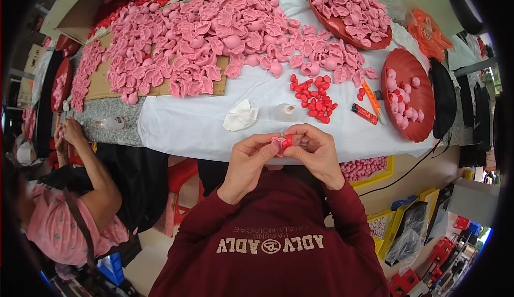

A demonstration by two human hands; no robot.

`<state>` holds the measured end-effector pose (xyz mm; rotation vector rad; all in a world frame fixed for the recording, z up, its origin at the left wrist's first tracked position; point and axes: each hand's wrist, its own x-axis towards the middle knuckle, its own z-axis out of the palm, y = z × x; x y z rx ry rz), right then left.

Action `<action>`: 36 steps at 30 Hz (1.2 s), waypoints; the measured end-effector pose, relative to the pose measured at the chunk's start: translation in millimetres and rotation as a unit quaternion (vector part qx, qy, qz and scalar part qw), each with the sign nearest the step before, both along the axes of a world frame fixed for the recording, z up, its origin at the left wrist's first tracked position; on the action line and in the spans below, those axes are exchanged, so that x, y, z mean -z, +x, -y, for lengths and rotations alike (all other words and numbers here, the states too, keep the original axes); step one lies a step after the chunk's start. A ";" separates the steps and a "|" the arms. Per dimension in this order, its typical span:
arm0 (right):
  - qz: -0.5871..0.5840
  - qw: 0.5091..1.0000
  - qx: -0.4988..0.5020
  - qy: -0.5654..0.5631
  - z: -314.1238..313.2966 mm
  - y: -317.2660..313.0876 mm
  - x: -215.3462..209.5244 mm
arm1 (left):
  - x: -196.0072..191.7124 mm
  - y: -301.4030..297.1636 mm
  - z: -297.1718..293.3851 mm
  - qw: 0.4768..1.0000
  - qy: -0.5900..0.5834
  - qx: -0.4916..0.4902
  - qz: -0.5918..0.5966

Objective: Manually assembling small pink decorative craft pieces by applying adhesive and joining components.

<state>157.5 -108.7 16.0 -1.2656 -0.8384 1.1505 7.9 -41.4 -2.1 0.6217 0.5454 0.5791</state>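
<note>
My left hand [247, 160] pinches a small pink moulded piece [278, 145] over the near edge of the white-covered table [176, 126]. My right hand [317, 152] holds a small red piece [287, 141] pressed against that pink piece. The two hands meet fingertip to fingertip. Just beyond them lie a pile of small red pieces [314, 98], a small clear glue bottle [287, 110] and a crumpled white cloth [240, 116]. A large heap of pink pieces [214, 40] covers the far side of the table.
A red tray [411, 96] with a few pink balls sits at the right, another red tray [350, 8] heaped with pink pieces behind it. An orange cutter [372, 100] and red lighter [364, 113] lie between. Another person [75, 200] works at the left. Yellow bins [396, 227] stand lower right.
</note>
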 end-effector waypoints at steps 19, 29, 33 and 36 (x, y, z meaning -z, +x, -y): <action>0.313 0.947 -0.021 0.069 3.7 -2.1 -35.7 | -18.2 -0.8 -11.1 0.975 0.198 0.084 -0.051; 0.203 0.977 0.054 0.027 5.4 -10.4 -21.9 | -8.9 -3.5 -13.2 0.976 0.192 0.090 -0.053; 0.180 0.980 0.006 0.084 4.7 -10.3 -32.6 | 7.1 -5.2 -15.1 0.988 -0.004 0.112 0.105; 0.296 0.946 0.029 0.131 5.4 -15.3 -28.9 | 23.5 0.7 -10.5 0.981 0.084 0.065 0.163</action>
